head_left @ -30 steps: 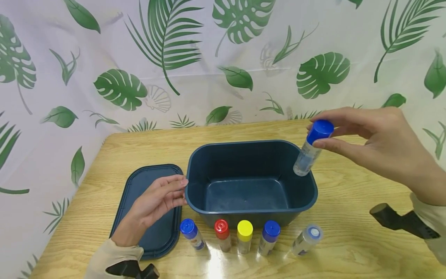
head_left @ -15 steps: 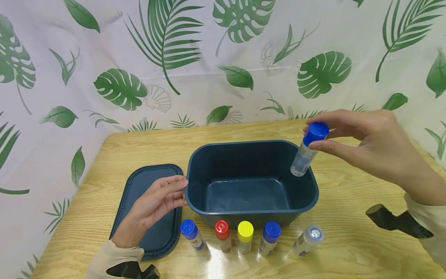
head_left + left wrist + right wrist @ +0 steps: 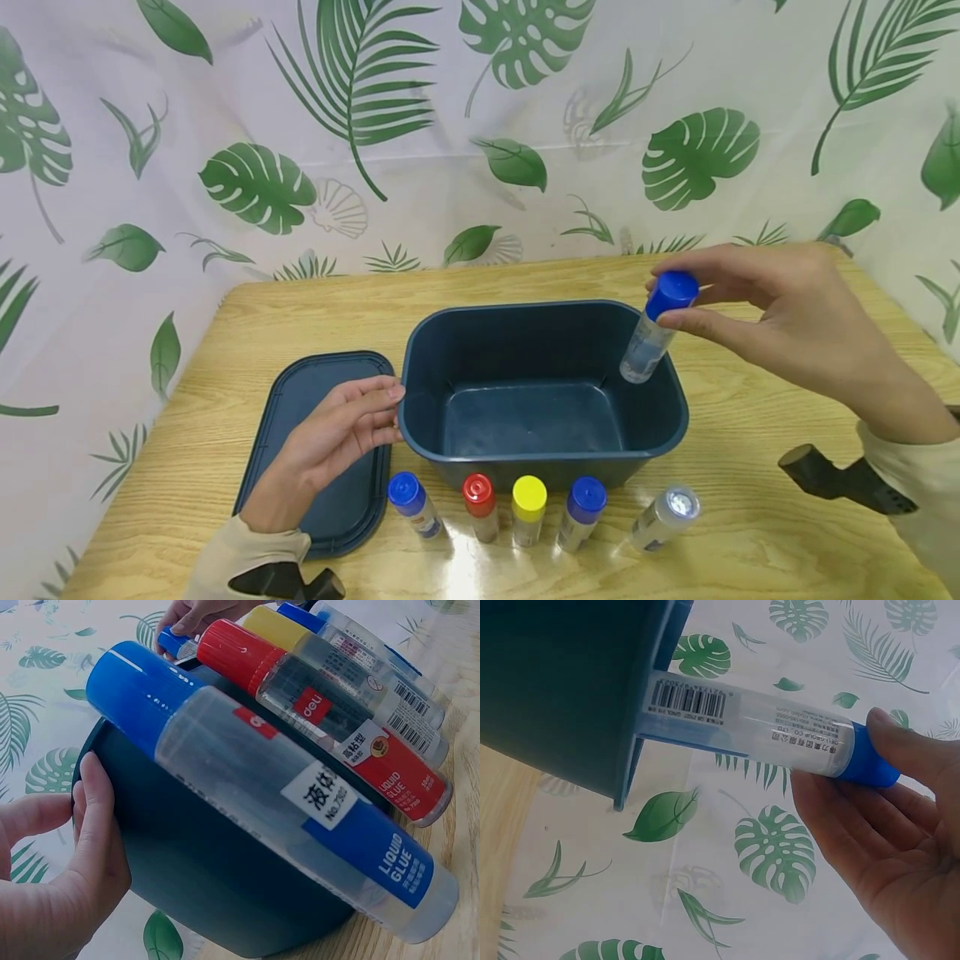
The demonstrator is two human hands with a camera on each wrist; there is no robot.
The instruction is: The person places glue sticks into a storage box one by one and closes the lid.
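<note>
A dark blue storage box (image 3: 532, 417) stands uncovered on the table. My left hand (image 3: 341, 433) holds its left rim, thumb at the edge and fingers on the outer wall (image 3: 97, 817). My right hand (image 3: 780, 308) pinches the blue cap of a clear liquid glue bottle (image 3: 647, 346), (image 3: 757, 727). The bottle tilts, its base inside the right rim and above the box floor. In front of the box stand more glue bottles: blue-capped (image 3: 408, 493), red-capped (image 3: 478, 496), yellow-capped (image 3: 528, 500), another blue-capped (image 3: 587, 500) and one with a clear top (image 3: 671, 512).
The dark blue lid (image 3: 330, 500) lies on the wooden table (image 3: 750, 417) left of the box, partly under my left forearm. A leaf-print cloth (image 3: 450, 125) hangs behind and at the left. Dark wrist mounts (image 3: 843, 479) stick out from both sleeves.
My right hand has moved slightly left and down with the glue bottle, bringing its base further inside the box rim. The left hand and the standing bottles look the same.
</note>
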